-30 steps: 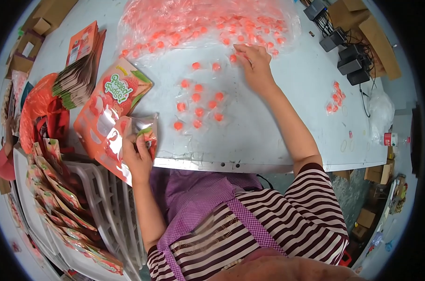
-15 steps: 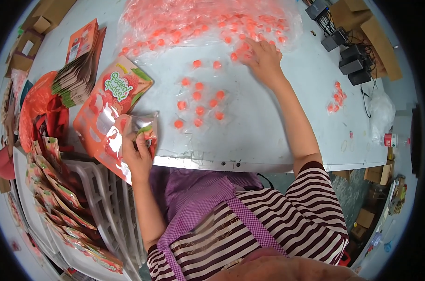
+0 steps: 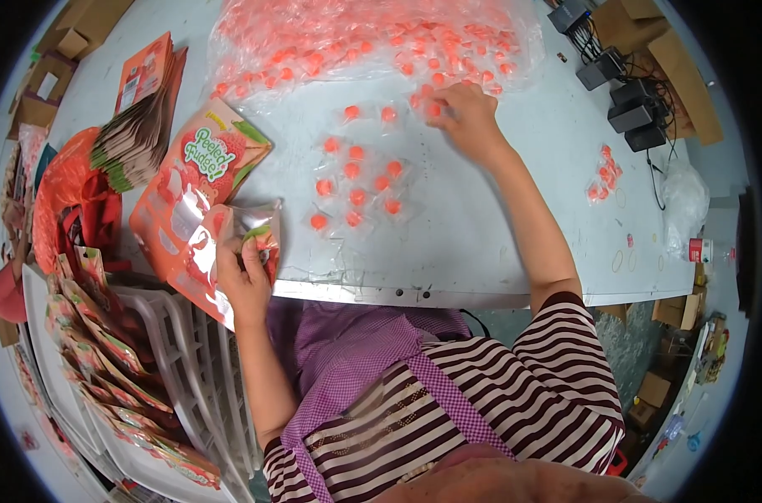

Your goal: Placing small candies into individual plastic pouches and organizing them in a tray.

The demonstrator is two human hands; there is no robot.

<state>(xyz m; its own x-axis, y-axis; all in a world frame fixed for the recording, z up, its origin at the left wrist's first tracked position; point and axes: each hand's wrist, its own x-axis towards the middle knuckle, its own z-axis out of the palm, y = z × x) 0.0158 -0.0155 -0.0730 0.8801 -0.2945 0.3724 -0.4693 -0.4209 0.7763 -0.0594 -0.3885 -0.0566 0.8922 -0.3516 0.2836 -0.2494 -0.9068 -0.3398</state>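
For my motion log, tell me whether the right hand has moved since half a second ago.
Yes: judged against the near table edge, the right hand has drawn back slightly from the candy pile, toward that edge.

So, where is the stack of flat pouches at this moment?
In the head view, the stack of flat pouches lies on the table at upper left, beyond and left of the large printed pouch, next to the red plastic bag.
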